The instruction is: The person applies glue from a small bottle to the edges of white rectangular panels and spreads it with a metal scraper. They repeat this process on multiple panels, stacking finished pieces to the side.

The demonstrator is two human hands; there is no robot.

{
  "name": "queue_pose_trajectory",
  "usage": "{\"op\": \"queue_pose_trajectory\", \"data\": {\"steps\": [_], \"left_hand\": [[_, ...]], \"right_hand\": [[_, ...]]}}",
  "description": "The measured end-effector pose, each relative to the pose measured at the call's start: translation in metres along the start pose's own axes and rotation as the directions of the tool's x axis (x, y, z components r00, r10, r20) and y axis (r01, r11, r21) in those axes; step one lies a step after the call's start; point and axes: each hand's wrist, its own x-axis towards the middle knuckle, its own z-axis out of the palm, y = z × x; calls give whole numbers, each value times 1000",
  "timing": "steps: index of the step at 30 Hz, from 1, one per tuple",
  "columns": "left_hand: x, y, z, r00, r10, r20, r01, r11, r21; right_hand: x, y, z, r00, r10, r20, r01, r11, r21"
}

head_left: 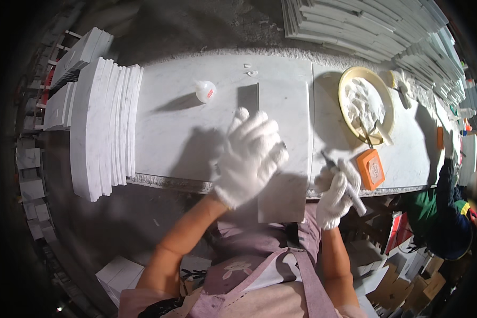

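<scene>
The pale slab [284, 106] lies on the marble-like bench [169, 143], its near end jutting past the edge. It looks stiff, fairly heavy and brittle, best held by both long edges. The left hand [250, 158] spreads loosely over it, contact unclear; the right hand [340, 193] is closed around a pen-like tool [353, 199]. Stacked slabs [102, 127] flank the bench above a dim floor [148, 222].

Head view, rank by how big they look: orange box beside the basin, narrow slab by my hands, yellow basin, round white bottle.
Largest to smallest:
narrow slab, though partly covered
yellow basin
orange box
white bottle
</scene>
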Motion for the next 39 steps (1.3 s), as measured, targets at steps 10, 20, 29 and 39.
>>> {"op": "queue_pose_trajectory", "data": {"steps": [10,20,29,39], "left_hand": [[64,-36,32,965,251,78,-263,926,269],[71,-20,29,936,288,200,-350,816,460],[65,-15,24,921,322,217,-388,786,481],[40,-9,14,900,304,312,-359,923,135]], "right_hand": [[-30,34,-64,990,-126,65,139,959,-249],[-32,27,-74,987,-54,150,74,989,-128],[-40,12,-72,988,58,144,-79,986,144],[-45,19,-79,988,-110,107,113,993,-28]]}}
